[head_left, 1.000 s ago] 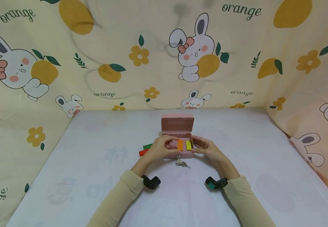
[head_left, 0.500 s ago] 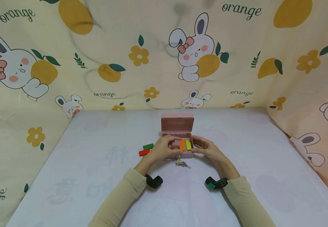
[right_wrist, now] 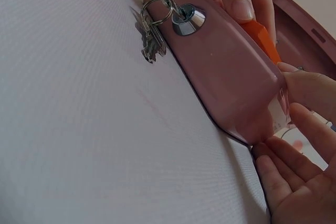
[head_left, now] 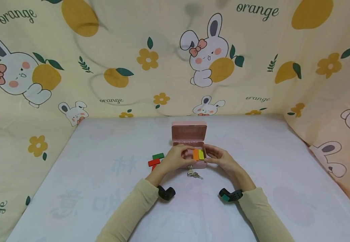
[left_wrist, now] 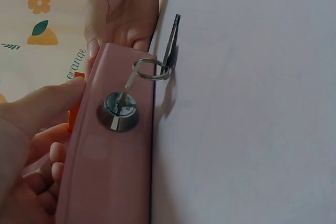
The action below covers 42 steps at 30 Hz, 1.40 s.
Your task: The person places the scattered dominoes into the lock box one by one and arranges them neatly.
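A small pink metal lockbox point(head_left: 188, 133) stands on the table with its lid raised. My left hand point(head_left: 174, 158) reaches over its front left and pinches an orange block point(head_left: 196, 155) between thumb and fingers inside it. Right beside that block, along the right inner wall, lies a yellow block point(head_left: 201, 154). My right hand point(head_left: 222, 159) holds the box's right end, thumb at the rim and fingers against the outer side, as the right wrist view shows. In the left wrist view a key sits in the front lock point(left_wrist: 118, 111), with more keys point(left_wrist: 171, 45) hanging from its ring.
Left of the box, a green block point(head_left: 158, 156) and a red block point(head_left: 154, 162) lie on the white tabletop point(head_left: 102, 188); another red piece point(head_left: 153, 167) is partly hidden by my left wrist. A patterned cloth point(head_left: 163, 67) hangs behind and at both sides.
My left hand has shifted slightly right, sliding the orange block across until it is up against the yellow one. My right hand and the box have stayed put.
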{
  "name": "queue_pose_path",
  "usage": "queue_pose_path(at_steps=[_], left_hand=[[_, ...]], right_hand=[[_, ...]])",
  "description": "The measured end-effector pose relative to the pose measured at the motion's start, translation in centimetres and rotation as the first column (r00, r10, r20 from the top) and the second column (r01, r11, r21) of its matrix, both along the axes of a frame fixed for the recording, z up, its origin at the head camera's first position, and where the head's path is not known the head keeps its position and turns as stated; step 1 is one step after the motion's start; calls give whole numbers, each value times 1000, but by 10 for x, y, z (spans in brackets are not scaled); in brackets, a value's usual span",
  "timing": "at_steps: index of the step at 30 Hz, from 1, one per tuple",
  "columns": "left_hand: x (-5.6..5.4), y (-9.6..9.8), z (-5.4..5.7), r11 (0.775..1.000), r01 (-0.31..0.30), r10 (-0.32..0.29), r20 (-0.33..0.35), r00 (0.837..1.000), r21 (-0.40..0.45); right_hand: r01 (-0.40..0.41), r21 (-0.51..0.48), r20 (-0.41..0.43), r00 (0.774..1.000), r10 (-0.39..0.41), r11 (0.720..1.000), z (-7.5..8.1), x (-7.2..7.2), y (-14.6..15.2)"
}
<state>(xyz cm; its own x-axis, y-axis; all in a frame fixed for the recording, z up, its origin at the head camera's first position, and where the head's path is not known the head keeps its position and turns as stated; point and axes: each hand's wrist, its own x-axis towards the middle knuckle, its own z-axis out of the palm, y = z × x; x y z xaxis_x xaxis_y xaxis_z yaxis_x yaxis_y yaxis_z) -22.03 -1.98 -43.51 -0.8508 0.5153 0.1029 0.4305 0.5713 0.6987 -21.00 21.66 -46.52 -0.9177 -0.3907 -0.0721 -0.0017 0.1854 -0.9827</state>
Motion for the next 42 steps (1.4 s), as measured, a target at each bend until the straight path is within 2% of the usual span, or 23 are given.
queue_pose_path(at_steps=[6,15,25,38,42], left_hand=[[-2,1,-1,1000,-13,13,-32,999,-15],[-3,4,-2,991,-56,46,-87,995,-118],[-4,11,-2,961,-119,100,-87,991,-250],[-8,17,-4,911,-182,116,-195,974,-369],[-8,19,-5,905,-192,125,-196,973,-379]], right_hand=[[0,10,-4,1000,0,1000,0,0,0],[-2,9,-4,1000,2,1000,-1,-1,0],[1,14,-7,1000,-1,1000,-1,-1,1],[0,28,-16,1000,1,1000,-1,-1,0],[-8,31,-26,1000,9,999,-1,-1,1]])
